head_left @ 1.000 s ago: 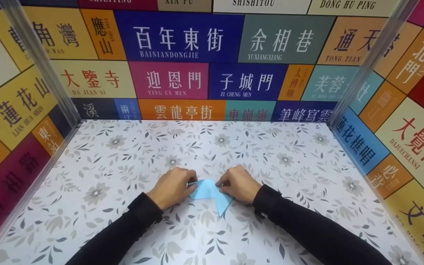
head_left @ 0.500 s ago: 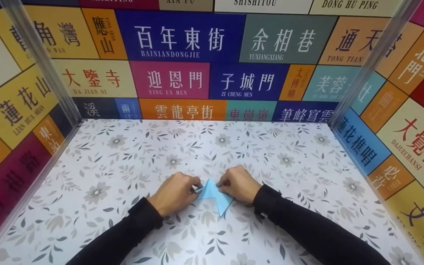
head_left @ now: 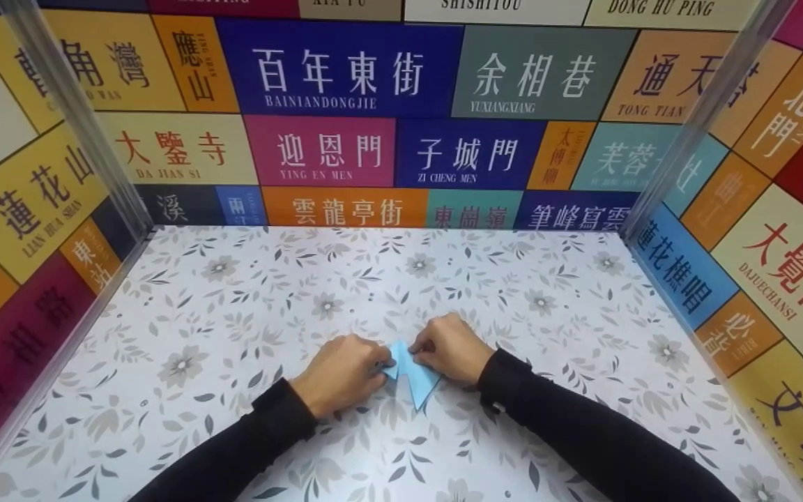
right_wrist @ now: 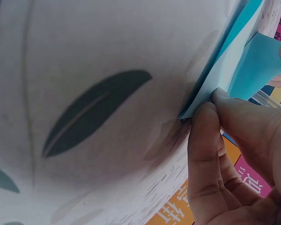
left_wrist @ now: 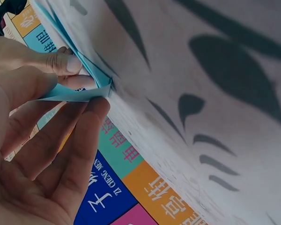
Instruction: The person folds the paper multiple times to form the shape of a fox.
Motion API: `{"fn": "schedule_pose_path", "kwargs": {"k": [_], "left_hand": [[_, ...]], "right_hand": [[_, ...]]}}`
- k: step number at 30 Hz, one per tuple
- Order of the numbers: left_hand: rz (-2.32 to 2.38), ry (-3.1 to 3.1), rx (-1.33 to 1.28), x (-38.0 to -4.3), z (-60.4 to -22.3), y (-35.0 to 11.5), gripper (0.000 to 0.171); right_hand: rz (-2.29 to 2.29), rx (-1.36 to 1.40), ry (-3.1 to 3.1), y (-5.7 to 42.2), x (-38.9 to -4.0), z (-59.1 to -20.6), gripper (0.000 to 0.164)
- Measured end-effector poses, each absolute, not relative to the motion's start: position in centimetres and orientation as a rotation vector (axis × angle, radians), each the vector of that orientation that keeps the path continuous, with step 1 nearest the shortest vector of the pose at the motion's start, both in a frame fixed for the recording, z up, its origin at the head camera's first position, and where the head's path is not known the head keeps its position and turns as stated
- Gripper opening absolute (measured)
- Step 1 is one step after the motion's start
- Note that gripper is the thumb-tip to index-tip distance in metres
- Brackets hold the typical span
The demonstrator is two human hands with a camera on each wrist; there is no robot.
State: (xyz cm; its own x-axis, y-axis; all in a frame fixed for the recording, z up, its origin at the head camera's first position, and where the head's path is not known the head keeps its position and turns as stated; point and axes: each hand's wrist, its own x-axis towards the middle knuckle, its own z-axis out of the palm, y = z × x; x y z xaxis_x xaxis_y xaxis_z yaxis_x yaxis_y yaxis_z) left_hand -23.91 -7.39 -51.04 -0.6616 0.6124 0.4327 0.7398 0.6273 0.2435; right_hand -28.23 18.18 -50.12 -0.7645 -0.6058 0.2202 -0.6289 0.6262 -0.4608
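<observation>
A small sheet of light blue folded paper lies between the two hands on the table, one pointed corner toward the person. The left hand pinches the paper's left flap between thumb and fingers; in the left wrist view this flap stands bent up from the rest. At the right side the right hand pinches the paper's edge with thumb and index finger. Its layered edge shows in the right wrist view. The fingers hide part of the paper in the head view.
The table has a white covering with grey leaves and flowers. Panels of coloured sign blocks stand at the back and both sides. Clear upright strips mark the corners.
My left hand has moved right and slightly nearer the person, bringing the paper's left flap toward the middle, so less blue shows on that side. The right hand has stayed in place.
</observation>
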Motion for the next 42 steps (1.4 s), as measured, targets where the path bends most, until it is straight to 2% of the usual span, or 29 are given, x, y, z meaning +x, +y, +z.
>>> {"fn": "schedule_pose_path", "kwargs": {"k": [11,21,29,31,36,42], "left_hand": [[-0.512,-2.558,-1.149,-23.8,-51.6,-6.2,0.009],[-0.570,-2.618,-1.234,-24.0,-51.0,-6.1,0.011],[-0.690,-2.714,-1.261,-24.7,-50.5,-7.1,0.040],[-0.736,-2.746,-1.241,-25.0,-50.4,-7.3,0.039],[-0.865,-2.777,-1.224,-25.7,-50.4,-7.4,0.019],[-0.803,-2.735,-1.282,-26.1,-50.5,-7.1,0.019]], "right_hand": [[0.823,1.059,-2.800,18.2,-28.2,-50.1,0.013],[0.807,1.046,-2.811,18.2,-28.2,-50.2,0.013],[0.815,1.053,-2.823,18.1,-28.3,-50.0,0.013],[0.815,1.056,-2.821,18.1,-28.3,-50.0,0.012],[0.796,1.055,-2.818,18.1,-28.4,-50.1,0.012],[0.793,1.046,-2.825,18.1,-28.4,-50.2,0.012]]}}
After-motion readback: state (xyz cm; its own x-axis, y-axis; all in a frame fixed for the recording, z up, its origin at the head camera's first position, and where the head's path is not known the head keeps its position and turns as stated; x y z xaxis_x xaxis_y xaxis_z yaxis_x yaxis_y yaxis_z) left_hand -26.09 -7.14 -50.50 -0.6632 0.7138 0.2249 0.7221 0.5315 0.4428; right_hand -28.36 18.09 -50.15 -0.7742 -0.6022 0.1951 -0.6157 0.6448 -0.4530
